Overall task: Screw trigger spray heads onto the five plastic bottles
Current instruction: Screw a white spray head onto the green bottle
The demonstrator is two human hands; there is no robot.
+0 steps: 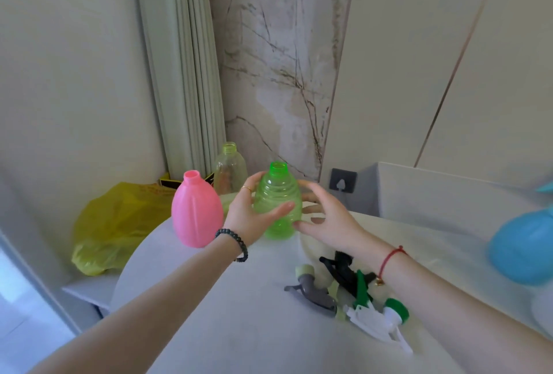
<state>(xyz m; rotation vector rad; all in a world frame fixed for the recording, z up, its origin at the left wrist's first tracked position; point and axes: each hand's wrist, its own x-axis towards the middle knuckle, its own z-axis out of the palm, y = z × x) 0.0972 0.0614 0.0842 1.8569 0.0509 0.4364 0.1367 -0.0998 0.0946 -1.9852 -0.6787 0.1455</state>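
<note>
Green ribbed bottle (278, 203): upright on worktop (239, 313), neck uncapped, between both hands. Left hand (248, 218): grips its left side, thumb across the front. Right hand (326, 218): fingers spread loose, just beside its right side. Trigger spray heads (353, 292): heaped under the right wrist.

— What lies left of the white surface (227, 331)?
— A crumpled yellow plastic bag (116, 224) on a lower ledge (86, 288), with a black-and-yellow box (165, 182) just behind it.
— And further back?
— A pale pleated curtain (182, 74) hangs beside a veined marble panel (278, 74). A dark grey hook plate (342, 183) sits on the wall to the right.
</note>
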